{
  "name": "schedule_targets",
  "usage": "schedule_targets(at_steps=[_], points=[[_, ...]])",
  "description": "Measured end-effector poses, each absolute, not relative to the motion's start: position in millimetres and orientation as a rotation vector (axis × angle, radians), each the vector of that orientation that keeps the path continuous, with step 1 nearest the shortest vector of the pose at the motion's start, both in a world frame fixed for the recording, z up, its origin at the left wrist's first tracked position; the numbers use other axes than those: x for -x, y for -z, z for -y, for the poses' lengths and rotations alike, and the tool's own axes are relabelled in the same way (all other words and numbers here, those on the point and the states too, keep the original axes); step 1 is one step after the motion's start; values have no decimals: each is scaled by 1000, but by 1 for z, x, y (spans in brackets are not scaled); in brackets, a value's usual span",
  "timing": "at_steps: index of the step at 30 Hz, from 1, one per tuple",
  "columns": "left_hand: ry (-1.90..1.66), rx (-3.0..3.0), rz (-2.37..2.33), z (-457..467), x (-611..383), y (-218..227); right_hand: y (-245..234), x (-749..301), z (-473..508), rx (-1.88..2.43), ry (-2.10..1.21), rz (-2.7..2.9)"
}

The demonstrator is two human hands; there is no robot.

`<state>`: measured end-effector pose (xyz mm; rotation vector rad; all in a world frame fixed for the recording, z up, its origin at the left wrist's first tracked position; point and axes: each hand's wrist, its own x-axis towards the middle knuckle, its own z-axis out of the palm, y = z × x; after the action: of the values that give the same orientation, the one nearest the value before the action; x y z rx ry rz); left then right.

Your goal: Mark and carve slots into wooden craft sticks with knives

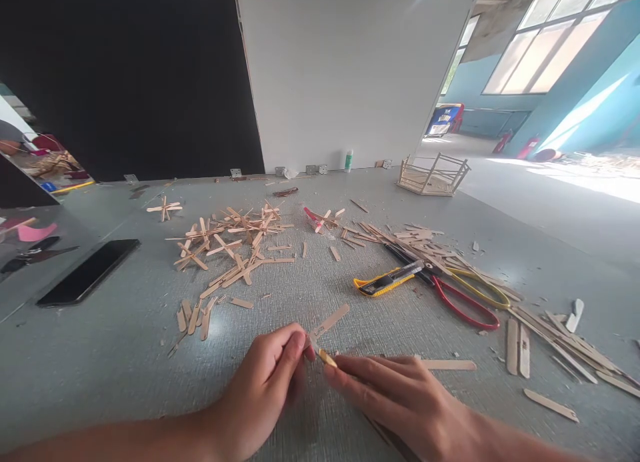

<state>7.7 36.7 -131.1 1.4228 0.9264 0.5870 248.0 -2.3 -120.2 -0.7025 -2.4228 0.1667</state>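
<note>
My left hand (265, 382) is closed, thumb against fingers, pinching one end of a flat wooden craft stick (333, 320). The stick points up to the right, with a small notch or cut near the pinched end. My right hand (400, 399) is wrapped round a slim tool that looks like a craft knife, with a yellowish collar (327, 358). Its tip meets the stick beside my left fingertips; the contact itself is partly hidden. Part of the handle shows beneath my right palm. Beyond that hand lies another craft stick (450, 365).
Beyond my hands lie a yellow utility knife (387, 282), scissors (467, 302), and loose sticks (560, 335). Crossed stick pieces (235, 242) are heaped left of centre. A phone (90, 272) lies left. A glue stick (349, 161) and a small stick fence (433, 177) stand farther back.
</note>
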Motion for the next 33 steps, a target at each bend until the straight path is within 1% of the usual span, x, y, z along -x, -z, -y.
schedule_targets(at_steps=[14,19,22,24,28,33], points=[[-601,-1435,-906,-38,-8,133,129,-239,2,758,-98,2425],[-639,-1415,-984,-37,-9,135,138,-241,2,903,-38,2390],[-648,-1389,-1016,-37,-10,133,135,-242,3,1024,-9,2306],[-638,-1388,-1000,-38,-10,133,129,-243,3,1016,-30,2309],[-620,-1426,-933,-38,-9,133,120,-243,5,857,-91,2376],[-589,-1434,-846,-35,-7,132,128,-241,6,862,-197,2341]])
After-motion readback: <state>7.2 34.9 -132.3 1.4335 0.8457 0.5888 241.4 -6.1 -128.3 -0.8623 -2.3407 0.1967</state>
